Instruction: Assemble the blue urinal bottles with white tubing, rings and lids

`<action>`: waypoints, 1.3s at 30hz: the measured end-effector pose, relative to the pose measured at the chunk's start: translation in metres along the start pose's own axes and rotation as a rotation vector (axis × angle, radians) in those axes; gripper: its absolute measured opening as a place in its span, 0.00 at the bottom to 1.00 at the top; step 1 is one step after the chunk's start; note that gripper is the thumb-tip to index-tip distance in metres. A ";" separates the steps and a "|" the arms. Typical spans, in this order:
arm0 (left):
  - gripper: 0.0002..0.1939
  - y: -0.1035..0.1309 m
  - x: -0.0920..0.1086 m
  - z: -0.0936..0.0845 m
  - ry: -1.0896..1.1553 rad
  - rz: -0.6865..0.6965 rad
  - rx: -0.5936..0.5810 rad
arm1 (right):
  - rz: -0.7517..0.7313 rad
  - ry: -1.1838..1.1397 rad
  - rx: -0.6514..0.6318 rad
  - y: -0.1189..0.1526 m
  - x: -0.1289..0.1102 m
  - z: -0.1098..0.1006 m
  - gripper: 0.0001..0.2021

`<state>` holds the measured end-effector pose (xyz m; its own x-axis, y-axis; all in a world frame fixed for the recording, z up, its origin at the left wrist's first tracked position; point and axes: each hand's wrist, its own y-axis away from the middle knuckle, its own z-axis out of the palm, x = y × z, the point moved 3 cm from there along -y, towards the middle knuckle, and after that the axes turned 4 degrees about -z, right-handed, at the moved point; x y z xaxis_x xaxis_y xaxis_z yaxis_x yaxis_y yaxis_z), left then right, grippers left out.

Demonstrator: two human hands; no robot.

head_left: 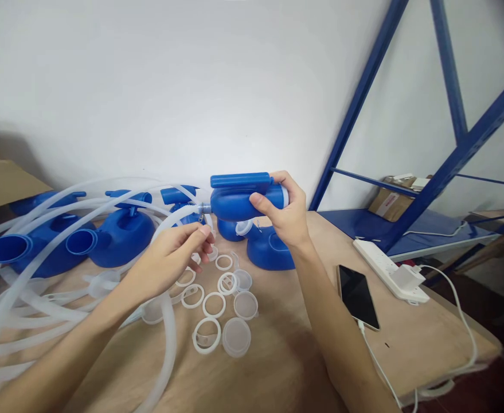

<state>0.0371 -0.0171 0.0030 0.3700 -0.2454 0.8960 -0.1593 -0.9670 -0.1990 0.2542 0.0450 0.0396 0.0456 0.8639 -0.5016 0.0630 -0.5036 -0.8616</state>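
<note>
My right hand is wrapped round a blue plastic urinal bottle, held on its side above the table with its handle uppermost. A white ring sits round the bottle's right end. From its narrow left end runs a translucent hose, with a small metal clamp at the joint. Just below that clamp, my left hand has thumb and fingers pinched together; what they hold, if anything, is hidden. Under the hands lie several white rings and translucent caps.
More blue bottles and coiled hoses stand at left, near a cardboard box. Another blue bottle is behind my right wrist. A phone and a power strip lie at right, beside a blue metal rack.
</note>
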 end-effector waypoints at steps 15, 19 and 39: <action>0.24 0.002 0.002 0.050 0.681 -0.514 -0.625 | -0.027 -0.148 -0.417 -0.006 -0.004 -0.058 0.21; 0.22 -0.002 0.010 0.068 0.728 -0.630 -0.752 | 0.020 -0.100 -0.565 -0.004 0.015 -0.084 0.25; 0.17 -0.160 0.031 0.146 -0.939 0.225 -0.135 | 0.615 0.364 -0.714 0.046 0.148 -0.145 0.21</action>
<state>0.2079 0.1198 0.0046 0.8877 -0.4352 0.1503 -0.3975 -0.8891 -0.2270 0.4086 0.1484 -0.0628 0.5654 0.4574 -0.6863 0.5022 -0.8510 -0.1535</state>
